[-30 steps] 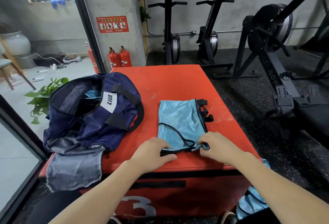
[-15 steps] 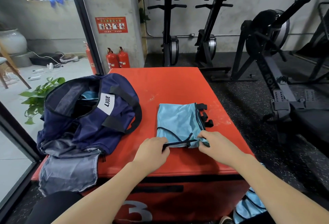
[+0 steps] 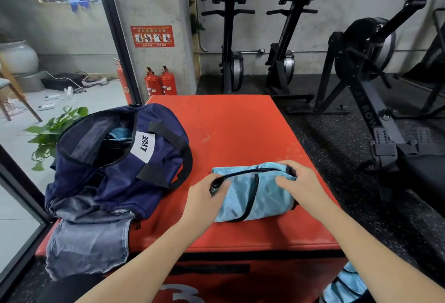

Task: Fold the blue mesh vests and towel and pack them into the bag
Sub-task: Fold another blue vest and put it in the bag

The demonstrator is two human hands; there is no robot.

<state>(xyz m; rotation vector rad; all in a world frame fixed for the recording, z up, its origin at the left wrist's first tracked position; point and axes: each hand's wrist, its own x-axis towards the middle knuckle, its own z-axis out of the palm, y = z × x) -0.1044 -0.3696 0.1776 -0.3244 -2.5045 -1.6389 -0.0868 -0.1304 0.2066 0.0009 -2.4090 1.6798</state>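
So the folded blue vest (image 3: 255, 194) sits on the red box (image 3: 240, 129), near edge, right of centre, with its long side running left to right. The left hand (image 3: 204, 196) pinches the black trim at the vest's left end, while the right hand (image 3: 301, 182) curls over its right end. The open navy bag (image 3: 115, 163) lies to the left, just beside the vest, so the left hand is the closer one. I'd guess the next move is a short carry leftward into the opening. Another blue piece (image 3: 344, 286) hangs low at the near right.
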